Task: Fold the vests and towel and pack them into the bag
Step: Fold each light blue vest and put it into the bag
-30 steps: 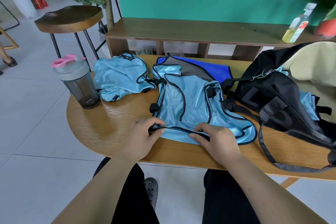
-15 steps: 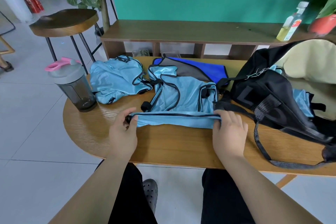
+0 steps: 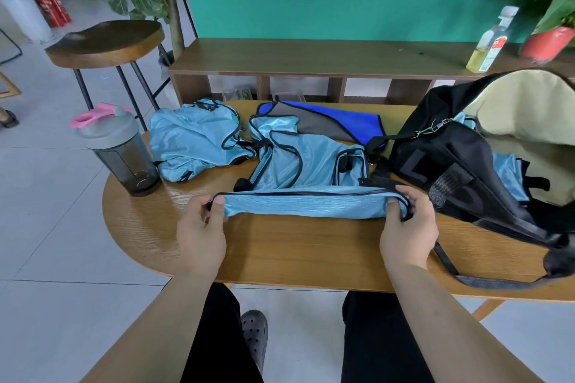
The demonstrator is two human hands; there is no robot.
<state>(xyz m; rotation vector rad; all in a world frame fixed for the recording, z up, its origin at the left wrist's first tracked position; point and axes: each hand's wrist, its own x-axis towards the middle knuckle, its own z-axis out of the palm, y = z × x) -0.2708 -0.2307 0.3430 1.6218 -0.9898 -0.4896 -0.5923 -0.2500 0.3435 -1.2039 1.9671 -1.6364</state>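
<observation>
Pinching black-bound hem corners of limp, likely slippery, featherlight vest [image 3: 311,162] between curled fingers [image 3: 218,205] of left hand [image 3: 200,233] and right hand [image 3: 407,233].

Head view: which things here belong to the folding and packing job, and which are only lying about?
For the job:
flat vest, pinched at its near edge by the left hand and the right hand
crumpled vest
blue-grey towel
black bag

Lying about:
shaker bottle
drink bottle
stool
red plant pot
</observation>
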